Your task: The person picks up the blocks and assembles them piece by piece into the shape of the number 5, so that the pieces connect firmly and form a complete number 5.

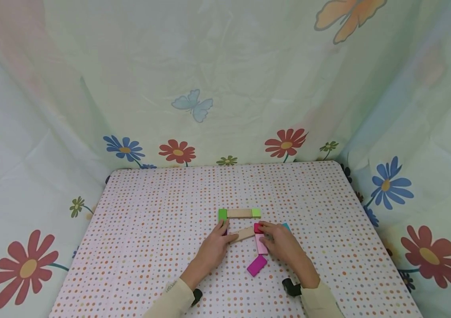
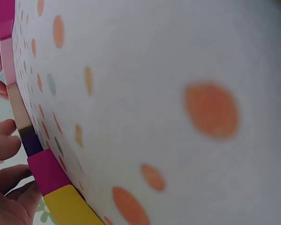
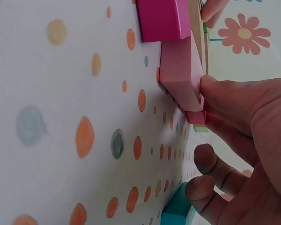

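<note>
My left hand [image 1: 212, 248] reaches in from the left, its thumb at the left end of a plain wooden block [image 1: 243, 234]. Its other fingers stretch toward a green block [image 1: 223, 214]. In the left wrist view a dark purple block [image 2: 32, 143], a magenta block [image 2: 48, 172] and a yellow block [image 2: 71, 206] lie beside these fingers. Opposite, my right hand [image 1: 285, 244] rests its thumb against a pale pink block [image 3: 181, 75] and its index finger by a small red block [image 1: 257, 228]. Its remaining fingers bend loosely, apart from the pink block.
Behind lies another wooden block [image 1: 239, 213], between the green block and a light green block [image 1: 256, 213]. A magenta block [image 1: 257, 265] sits angled at the pink block's near end. A teal block [image 3: 175, 208] is under the right hand's outer fingers. A dotted cloth [image 1: 150, 247] covers the table.
</note>
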A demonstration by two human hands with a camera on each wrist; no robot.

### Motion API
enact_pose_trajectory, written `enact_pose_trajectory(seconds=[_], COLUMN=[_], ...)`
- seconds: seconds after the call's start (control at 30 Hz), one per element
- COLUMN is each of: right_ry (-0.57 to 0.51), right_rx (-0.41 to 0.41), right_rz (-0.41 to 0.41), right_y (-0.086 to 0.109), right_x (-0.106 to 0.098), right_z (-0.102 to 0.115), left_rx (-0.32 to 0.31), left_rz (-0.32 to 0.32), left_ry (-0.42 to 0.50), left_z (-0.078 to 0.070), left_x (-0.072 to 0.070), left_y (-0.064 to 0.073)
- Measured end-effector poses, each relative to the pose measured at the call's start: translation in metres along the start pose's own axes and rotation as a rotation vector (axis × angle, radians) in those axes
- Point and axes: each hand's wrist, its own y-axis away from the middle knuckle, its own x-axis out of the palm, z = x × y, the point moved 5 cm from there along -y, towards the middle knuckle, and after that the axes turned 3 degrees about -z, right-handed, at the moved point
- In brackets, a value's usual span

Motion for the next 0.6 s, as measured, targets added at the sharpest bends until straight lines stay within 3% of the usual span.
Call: enact_pose_trajectory(seconds=[0.6], right_ry=[0.068], right_rx=[-0.035], right_rz=[-0.011], right_y=[-0.0007], right_x=[-0.0016], right_z=[0.0056], left_rx=[0.012], left_rz=[0.007], left_ry=[-0.019], left_z=[-0.0001], left_x=[0.0006], left_y=[-0.0012])
